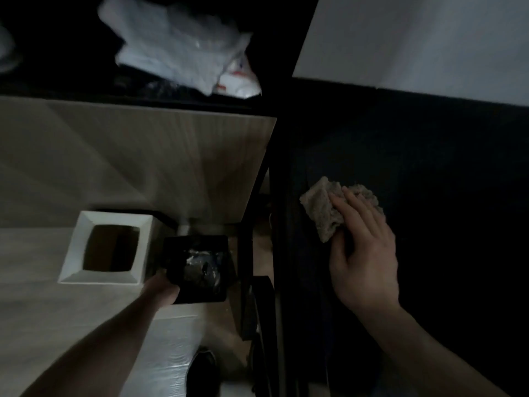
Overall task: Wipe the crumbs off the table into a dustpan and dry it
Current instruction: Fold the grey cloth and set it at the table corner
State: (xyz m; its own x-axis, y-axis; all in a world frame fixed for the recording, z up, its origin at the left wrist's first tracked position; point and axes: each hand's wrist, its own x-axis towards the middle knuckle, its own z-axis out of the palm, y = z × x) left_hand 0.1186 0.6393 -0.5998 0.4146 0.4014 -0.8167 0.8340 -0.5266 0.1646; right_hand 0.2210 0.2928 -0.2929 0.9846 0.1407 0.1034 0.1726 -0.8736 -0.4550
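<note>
From the head camera, your right hand (365, 247) presses a crumpled cloth (329, 207) onto the dark table (429, 181), fingers spread flat over it near the table's left edge. Your left hand (160, 290) grips the near edge of a black dustpan (197, 267), held lower, left of the table; pale debris lies inside. A white bin (74, 253) stands just left of the dustpan.

The cloth (329, 209) looks rough and nubbly, a beige textile. The worktop (429, 173) is dark and matt. The dustpan (197, 267) seems black smooth plastic. The floor (128, 156) shows pale wood grain. The bag (177, 47) is thin glossy plastic.
</note>
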